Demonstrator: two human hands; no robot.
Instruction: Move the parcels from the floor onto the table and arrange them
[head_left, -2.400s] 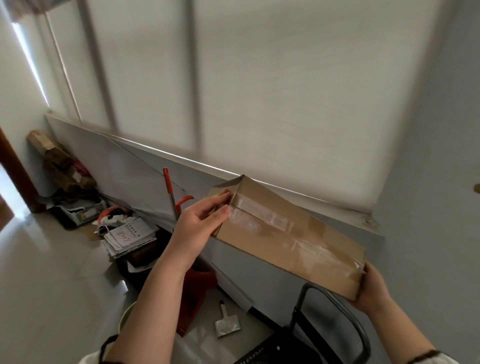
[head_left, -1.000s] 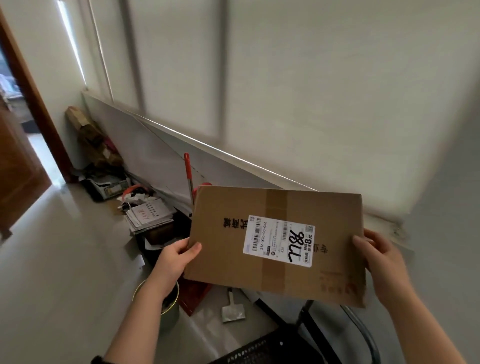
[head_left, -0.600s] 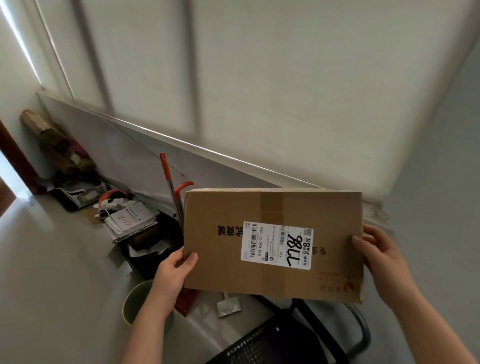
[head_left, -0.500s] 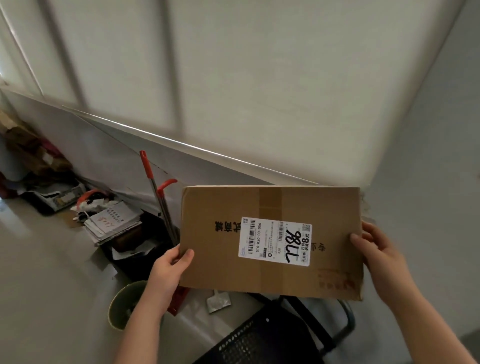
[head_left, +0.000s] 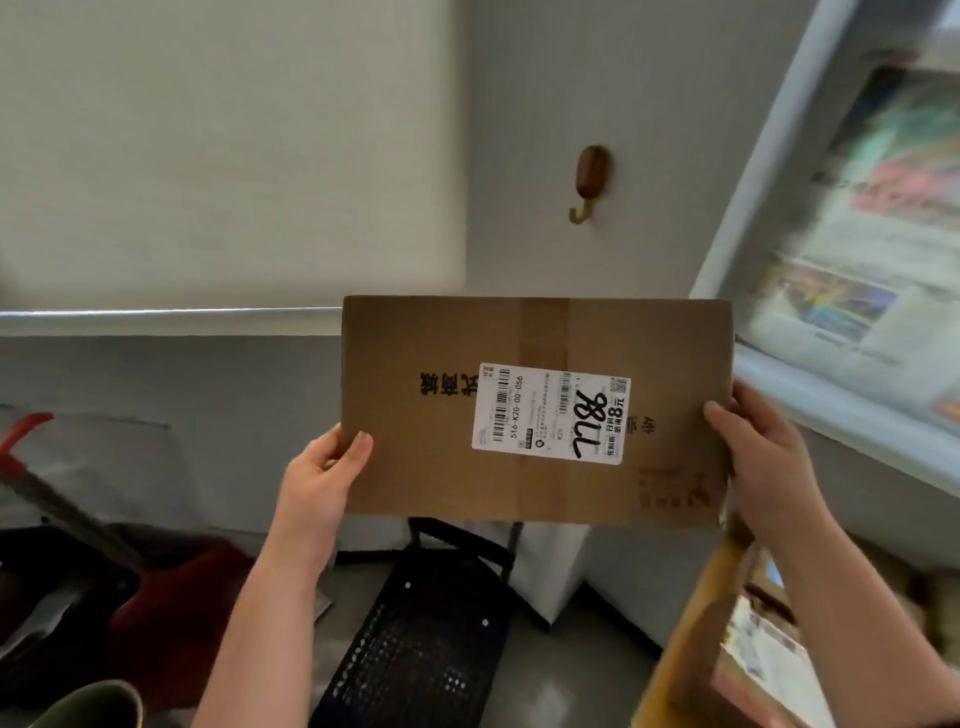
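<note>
A black chair (head_left: 426, 639) stands nearest. Above it both hands grip a cardboard parcel (head_left: 441, 405) in mid-air (label facing the camera): left hand (head_left: 322, 483) pinches its left edge, right hand (head_left: 763, 457) its right. A wall hook (head_left: 589, 182) hangs beyond.

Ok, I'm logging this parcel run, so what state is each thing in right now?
parcel: held in the air, taped, label side toward the camera
label: stuck on the parcel, turned sideways
left hand: grips the parcel's left edge
right hand: grips the parcel's right edge
wall hook: bare
</note>
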